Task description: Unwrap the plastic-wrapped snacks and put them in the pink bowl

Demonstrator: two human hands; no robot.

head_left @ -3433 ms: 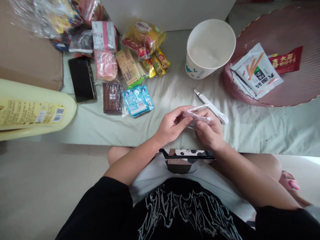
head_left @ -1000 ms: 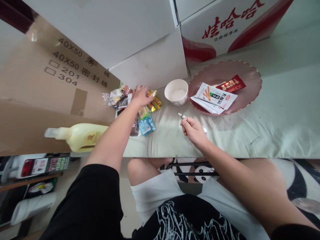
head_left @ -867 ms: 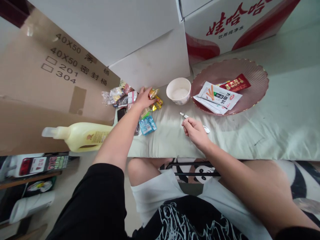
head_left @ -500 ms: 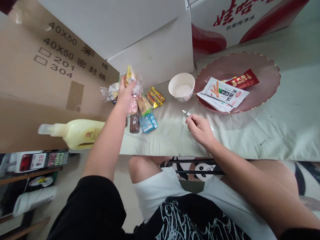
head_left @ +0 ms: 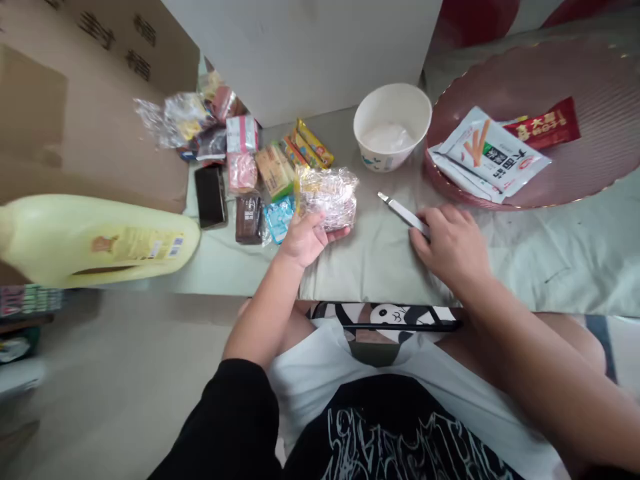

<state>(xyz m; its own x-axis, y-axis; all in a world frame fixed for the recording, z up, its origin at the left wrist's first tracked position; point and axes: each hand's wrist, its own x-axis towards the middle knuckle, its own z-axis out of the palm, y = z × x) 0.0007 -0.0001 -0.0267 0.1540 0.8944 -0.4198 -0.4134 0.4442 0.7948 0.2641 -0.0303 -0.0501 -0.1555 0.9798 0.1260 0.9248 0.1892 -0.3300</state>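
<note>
My left hand (head_left: 306, 241) is closed on a snack pack in shiny clear wrapping (head_left: 329, 197), with a yellow strip at its left side. I hold it above the cloth, and it partly covers a small blue packet (head_left: 279, 219). My right hand (head_left: 453, 243) rests on the cloth, gripping a slim white utility knife (head_left: 406, 215) whose tip points up and left. Left of the pack lie a brown packet (head_left: 249, 220), a tan and green packet (head_left: 275, 171), yellow snack bars (head_left: 313, 143) and a pink packet (head_left: 243, 172).
A white paper bowl (head_left: 393, 127) with clear plastic inside stands behind the knife. A pink ribbed plate (head_left: 600, 133) holds a white snack packet (head_left: 493, 157) and a red one (head_left: 550, 125). On the left are a dark phone-like slab (head_left: 211, 197), a yellow bottle (head_left: 95, 237) and a cardboard box (head_left: 100, 120).
My left hand has brought the wrapped pack from the pile at the back left toward me and to the right. The right hand still holds the knife. The view has shifted closer.
</note>
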